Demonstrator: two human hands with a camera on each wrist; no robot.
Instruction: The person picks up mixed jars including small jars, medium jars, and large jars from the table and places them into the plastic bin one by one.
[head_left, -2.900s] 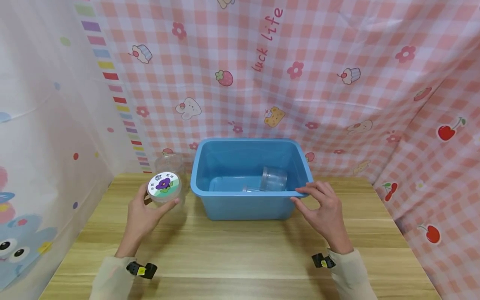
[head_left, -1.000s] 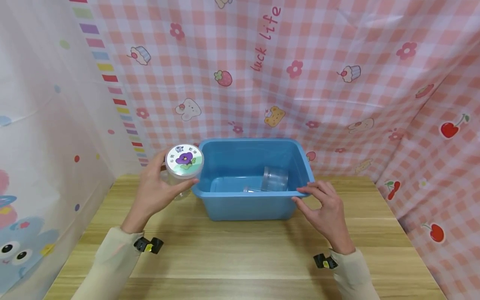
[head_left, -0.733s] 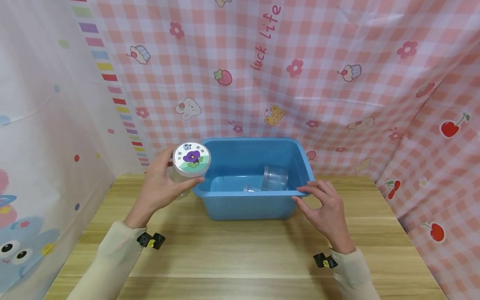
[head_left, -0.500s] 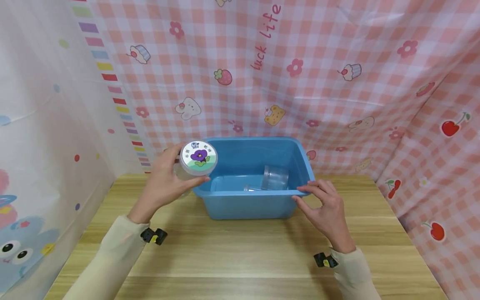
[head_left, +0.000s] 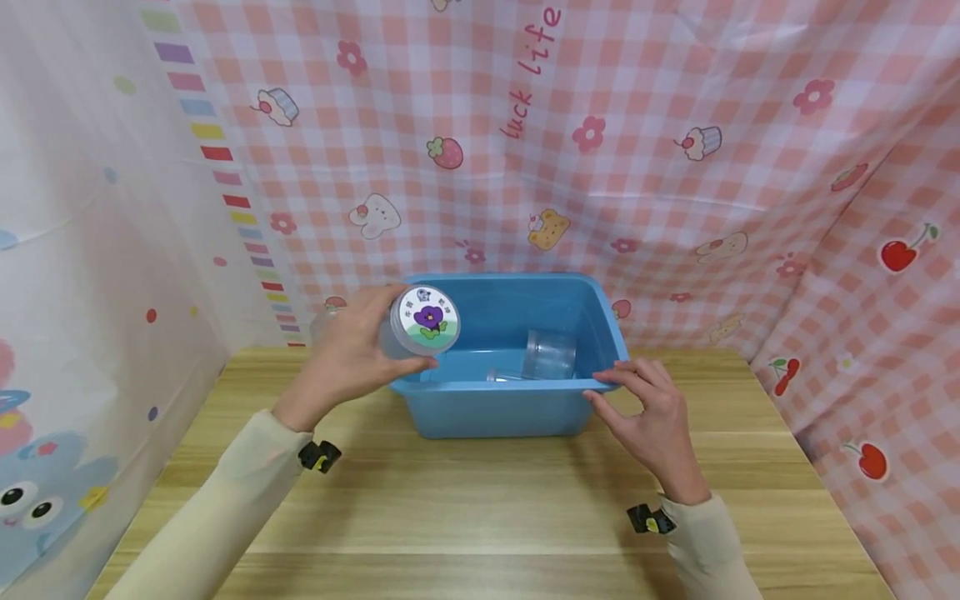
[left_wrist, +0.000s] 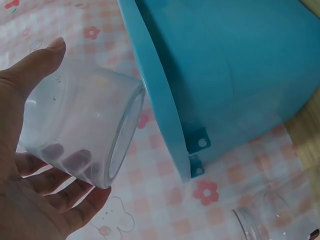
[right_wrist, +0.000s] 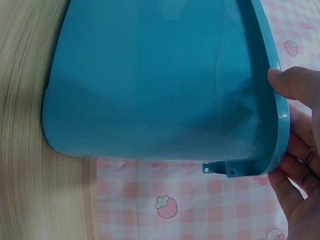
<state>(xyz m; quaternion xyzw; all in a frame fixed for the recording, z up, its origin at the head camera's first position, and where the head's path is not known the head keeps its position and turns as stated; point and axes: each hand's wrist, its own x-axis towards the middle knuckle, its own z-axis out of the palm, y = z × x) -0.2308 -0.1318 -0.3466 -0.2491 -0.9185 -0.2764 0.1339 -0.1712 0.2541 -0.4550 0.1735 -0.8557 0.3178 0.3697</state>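
Observation:
My left hand (head_left: pixel 347 346) grips a clear plastic jar (head_left: pixel 431 321), with fingers and thumb round its side. A purple flower label shows on its round top, and the jar tilts over the left rim of a blue plastic bin (head_left: pixel 495 412). In the left wrist view the same jar (left_wrist: pixel 85 115) looks see-through, with fingers visible behind it. My right hand (head_left: pixel 648 408) pinches the bin's front right rim. Inside the bin lies a clear jar (head_left: pixel 550 356) on its side. Another clear piece (head_left: pixel 506 377) beside it is partly hidden by the front wall.
Another clear jar (left_wrist: pixel 272 220) stands left of the bin, mostly hidden behind my left hand in the head view. The bin sits toward the back of a wooden table (head_left: pixel 480 508). Pink checked cloth (head_left: pixel 480 192) hangs close behind it.
My left hand has lifted the labelled jar from the table at left and carried it rightward to the bin, tilting it lately. My right hand has stayed on the rim.

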